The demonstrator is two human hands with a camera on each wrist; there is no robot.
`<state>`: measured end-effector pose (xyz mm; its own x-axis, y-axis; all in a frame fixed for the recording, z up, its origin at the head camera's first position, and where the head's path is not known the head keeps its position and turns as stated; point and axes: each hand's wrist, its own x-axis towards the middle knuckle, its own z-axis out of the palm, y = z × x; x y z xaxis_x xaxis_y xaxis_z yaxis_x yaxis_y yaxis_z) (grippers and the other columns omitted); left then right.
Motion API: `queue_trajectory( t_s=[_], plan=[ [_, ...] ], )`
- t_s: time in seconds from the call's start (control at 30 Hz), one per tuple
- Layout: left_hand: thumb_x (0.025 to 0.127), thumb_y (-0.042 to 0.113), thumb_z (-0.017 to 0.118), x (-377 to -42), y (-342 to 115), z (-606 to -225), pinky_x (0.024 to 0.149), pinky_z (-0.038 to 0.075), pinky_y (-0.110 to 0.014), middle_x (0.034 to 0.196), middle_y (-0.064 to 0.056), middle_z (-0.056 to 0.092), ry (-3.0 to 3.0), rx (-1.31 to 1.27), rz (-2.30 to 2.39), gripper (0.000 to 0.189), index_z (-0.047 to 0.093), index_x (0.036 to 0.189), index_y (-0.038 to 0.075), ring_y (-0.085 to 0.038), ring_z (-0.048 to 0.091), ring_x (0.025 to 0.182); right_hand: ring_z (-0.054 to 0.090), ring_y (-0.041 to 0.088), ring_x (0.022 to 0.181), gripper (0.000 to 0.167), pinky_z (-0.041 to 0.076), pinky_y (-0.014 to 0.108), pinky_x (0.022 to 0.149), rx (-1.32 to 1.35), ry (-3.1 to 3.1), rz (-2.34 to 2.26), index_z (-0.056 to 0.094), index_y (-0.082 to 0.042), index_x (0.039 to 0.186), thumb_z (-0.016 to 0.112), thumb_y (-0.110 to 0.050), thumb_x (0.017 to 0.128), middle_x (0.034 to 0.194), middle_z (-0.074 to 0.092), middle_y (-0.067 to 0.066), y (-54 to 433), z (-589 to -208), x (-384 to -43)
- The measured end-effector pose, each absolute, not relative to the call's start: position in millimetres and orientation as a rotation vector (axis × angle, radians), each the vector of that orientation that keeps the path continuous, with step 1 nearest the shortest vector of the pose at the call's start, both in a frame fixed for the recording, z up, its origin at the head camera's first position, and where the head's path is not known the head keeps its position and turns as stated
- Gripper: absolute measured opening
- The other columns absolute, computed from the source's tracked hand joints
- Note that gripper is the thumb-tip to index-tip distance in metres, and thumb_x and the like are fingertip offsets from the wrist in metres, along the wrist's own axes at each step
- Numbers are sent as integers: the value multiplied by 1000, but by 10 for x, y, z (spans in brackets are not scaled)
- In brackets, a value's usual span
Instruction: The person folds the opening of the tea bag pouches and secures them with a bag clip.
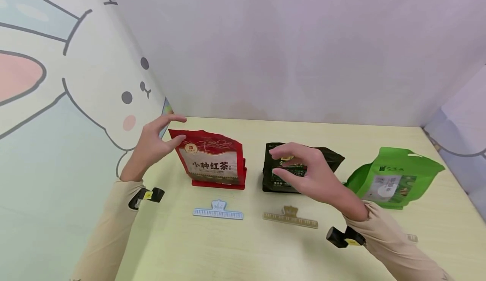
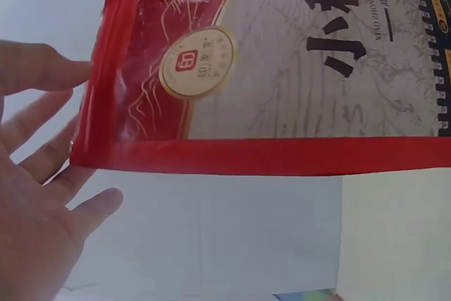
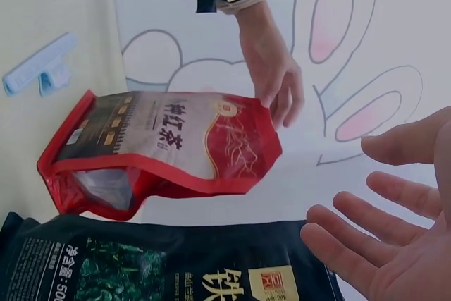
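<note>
Nearest the camera, noted beige right sleeve (image 1: 398, 243) and left sleeve (image 1: 110, 230), each with a black wrist camera (image 1: 346, 236). Recorded right hand (image 1: 313, 177) as empty, thumb and fingers set apart, raised in front of black bag (image 1: 279, 179). Recorded left hand (image 1: 153, 144) as wide, thumb and index finger parted about the upper left corner of red bag (image 1: 214, 158); cannot confirm firm contact at the edge. Found red bag standing on pale table (image 1: 228, 255), left of black bag, with a gap between. Found green bag (image 1: 406, 175) at far right, set at an angle, lower left portion meeting the line of the right forearm. Listed in front of red bag: light blue clip (image 1: 218, 213), lying flat. Listed in front of black bag: brown clip (image 1: 290, 218), likewise flat. Observed end of a further item (image 1: 412, 238) beside right sleeve, too covered to identify. Logged rabbit drawing (image 1: 98, 61) on left wall.
</note>
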<state>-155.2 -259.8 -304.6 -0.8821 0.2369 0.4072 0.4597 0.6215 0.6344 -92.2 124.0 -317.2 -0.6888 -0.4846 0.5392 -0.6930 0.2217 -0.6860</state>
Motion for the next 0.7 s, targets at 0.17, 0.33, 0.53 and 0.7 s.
queue_trajectory(
  t_s=[0.17, 0.33, 0.53, 0.7],
  plan=[
    [82, 6, 70, -1556, -2501, -2995, 97, 37, -52, 121, -6, 59, -2575, -672, -982, 39, 61, 119, 9, -24, 49, 117, 61, 19, 99, 39, 52, 32, 77, 1120, -2279, 1428, 63, -13, 116, 72, -1, 81, 113, 62, 0, 1116, -3213, -958],
    [80, 7, 72, -1567, -2405, -2961, 95, 40, -49, 120, -6, 59, -2570, -765, -884, 41, 61, 119, 8, -24, 49, 116, 61, 15, 98, 35, 53, 31, 76, 1089, -2297, 1426, 64, -12, 114, 72, -2, 82, 114, 63, 2, 997, -3231, -984],
    [81, 8, 71, -1611, -2340, -2935, 93, 42, -46, 121, -4, 60, -2590, -822, -859, 40, 62, 120, 9, -23, 51, 116, 59, 15, 104, 36, 52, 31, 79, 1060, -2327, 1420, 62, -9, 117, 72, -5, 83, 117, 62, 6, 864, -3219, -970],
    [82, 9, 70, -1654, -2289, -2921, 86, 48, -44, 117, -5, 62, -2624, -898, -869, 36, 62, 117, 8, -23, 55, 108, 58, 16, 108, 39, 52, 29, 79, 1009, -2309, 1424, 61, -8, 119, 72, -6, 82, 119, 61, 4, 740, -3255, -975]
  ],
)
